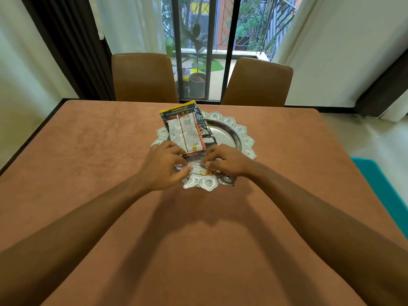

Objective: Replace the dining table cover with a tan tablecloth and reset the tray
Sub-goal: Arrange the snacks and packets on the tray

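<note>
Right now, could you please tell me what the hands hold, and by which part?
Left hand pinches the snack packet by its near edge; right hand, cannot tell.

Two brown chairs (pixel 143 78), potted plant (pixel 197 83), white curtains (pixel 130 23)

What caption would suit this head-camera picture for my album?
Left hand and right hand meet over the near side of a silver tray holding a snack packet, on the tan tablecloth.

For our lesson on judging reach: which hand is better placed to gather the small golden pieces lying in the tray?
Probably the right hand: its fingertips sit just beside the golden pieces in the tray, while the left hand is at the packet and its near edge.
</note>
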Demonstrator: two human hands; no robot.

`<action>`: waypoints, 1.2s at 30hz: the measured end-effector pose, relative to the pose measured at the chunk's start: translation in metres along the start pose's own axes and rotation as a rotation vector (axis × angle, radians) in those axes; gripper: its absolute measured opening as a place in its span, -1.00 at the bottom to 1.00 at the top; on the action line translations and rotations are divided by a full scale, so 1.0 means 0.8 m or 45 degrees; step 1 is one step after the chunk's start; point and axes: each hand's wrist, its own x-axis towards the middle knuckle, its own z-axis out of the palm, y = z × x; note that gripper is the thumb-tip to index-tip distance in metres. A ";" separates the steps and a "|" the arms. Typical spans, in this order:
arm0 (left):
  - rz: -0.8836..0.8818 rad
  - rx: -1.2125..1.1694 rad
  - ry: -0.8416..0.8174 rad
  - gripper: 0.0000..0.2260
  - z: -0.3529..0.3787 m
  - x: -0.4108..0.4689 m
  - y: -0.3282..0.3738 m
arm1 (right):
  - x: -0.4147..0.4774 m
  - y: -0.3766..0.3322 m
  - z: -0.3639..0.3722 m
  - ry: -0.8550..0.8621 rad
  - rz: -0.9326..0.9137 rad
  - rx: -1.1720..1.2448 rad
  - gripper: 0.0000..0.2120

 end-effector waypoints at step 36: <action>-0.207 -0.187 0.075 -0.84 0.036 0.002 0.047 | -0.003 0.000 0.026 0.005 -0.128 -0.418 -0.67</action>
